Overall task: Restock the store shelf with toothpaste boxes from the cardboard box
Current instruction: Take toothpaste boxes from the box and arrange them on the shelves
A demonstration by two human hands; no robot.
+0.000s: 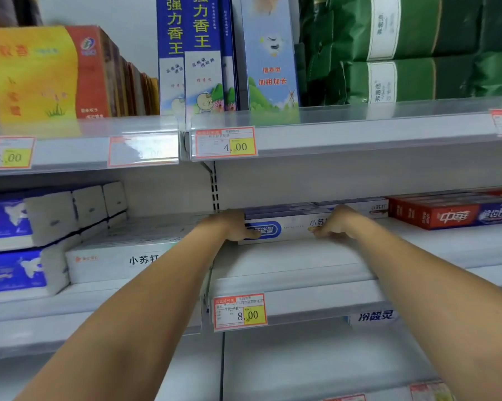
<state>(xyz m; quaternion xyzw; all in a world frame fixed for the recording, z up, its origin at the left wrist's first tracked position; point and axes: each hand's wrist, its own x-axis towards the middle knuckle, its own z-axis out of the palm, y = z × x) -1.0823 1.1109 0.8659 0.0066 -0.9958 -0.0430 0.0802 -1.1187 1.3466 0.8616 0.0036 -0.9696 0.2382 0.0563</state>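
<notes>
Two hands clasp a white toothpaste box lying sideways on the shelf, left hand and right hand at opposite ends.

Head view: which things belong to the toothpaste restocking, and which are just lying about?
Job: white toothpaste box, held by left hand and right hand; middle shelf.
Just there: red toothpaste boxes, blue tissue packs, green packs, price tag.

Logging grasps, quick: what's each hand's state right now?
Left hand: grips the left end of the toothpaste box.
Right hand: grips the same box, further right.
</notes>
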